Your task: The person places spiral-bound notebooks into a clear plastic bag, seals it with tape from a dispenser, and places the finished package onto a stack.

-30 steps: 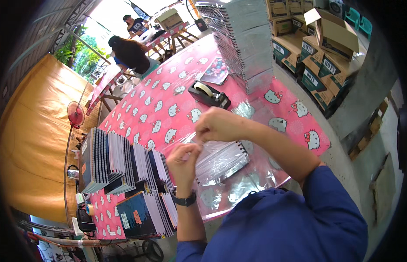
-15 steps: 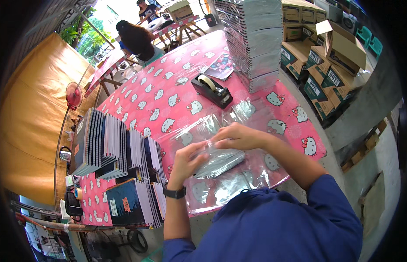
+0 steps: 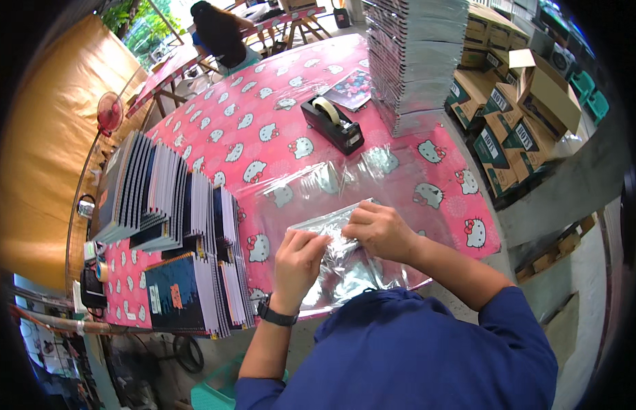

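Note:
Clear plastic film (image 3: 297, 181) lies spread on the pink table, creased and shiny. Nearer me, a flat rectangular bundle (image 3: 340, 249) sits under glossy film; glare hides what is inside. My left hand (image 3: 301, 263), with a dark watch on the wrist, is closed with fingertips pinching film at the bundle's left. Opposite it, my right hand (image 3: 379, 231) is closed too, its bent fingers gripping film over the bundle's right part. The fingertips of both hands are a short way apart. Beyond them stands a black tape dispenser (image 3: 345, 141) holding a pale tape roll (image 3: 325, 109).
Stacks of spiral notebooks (image 3: 178, 301) fill the table's left side. A tall stack of wrapped spiral notebooks (image 3: 420, 75) rises at the far right, beside a flowered sheet (image 3: 350, 90). Cardboard boxes (image 3: 499, 147) stand off the right edge. Another person (image 3: 222, 37) sits beyond the table.
Both hands have gone from loosely spread, blurred fingers to pinching the film, and sit slightly nearer me. The bundle now lies flatter under its film. My view has shifted a little.

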The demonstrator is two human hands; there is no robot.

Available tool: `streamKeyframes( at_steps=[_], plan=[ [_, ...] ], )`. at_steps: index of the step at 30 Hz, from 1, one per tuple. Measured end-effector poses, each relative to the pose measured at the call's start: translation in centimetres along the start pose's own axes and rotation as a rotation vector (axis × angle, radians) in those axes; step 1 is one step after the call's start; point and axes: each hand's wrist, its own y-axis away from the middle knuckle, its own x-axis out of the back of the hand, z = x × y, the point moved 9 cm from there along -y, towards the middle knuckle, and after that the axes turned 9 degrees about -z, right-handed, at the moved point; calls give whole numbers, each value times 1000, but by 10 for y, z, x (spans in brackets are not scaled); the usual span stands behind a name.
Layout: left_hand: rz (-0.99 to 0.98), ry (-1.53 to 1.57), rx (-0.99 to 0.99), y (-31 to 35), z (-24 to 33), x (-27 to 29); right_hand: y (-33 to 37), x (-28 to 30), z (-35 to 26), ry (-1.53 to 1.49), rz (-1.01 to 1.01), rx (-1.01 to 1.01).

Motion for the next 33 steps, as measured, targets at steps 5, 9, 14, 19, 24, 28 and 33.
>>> streamKeyframes(
  at_steps=[5, 9, 14, 19, 24, 28, 33],
  plan=[
    [18, 13, -3, -9, -3, 2, -16, -2, 15, -114, -137, -133],
    [90, -94, 206, -29, -26, 21, -28, -12, 34, -140, -348, -405],
    [-186, 429, 360, -43, -89, -17, -37, -13, 49, -122, -155, -229],
    [50, 238, 163, -58, -81, 4, -67, -6, 69, -234, 45, -159],
    [172, 225, 96, -30, -64, 24, -56, -1, 33, -169, 135, -74],
    [-55, 247, 254, 52, -61, -47, 15, -89, 15, -325, -137, -97],
    [-53, 214, 537, 96, -62, -91, 52, -141, 31, -384, -285, -402]
  ],
)
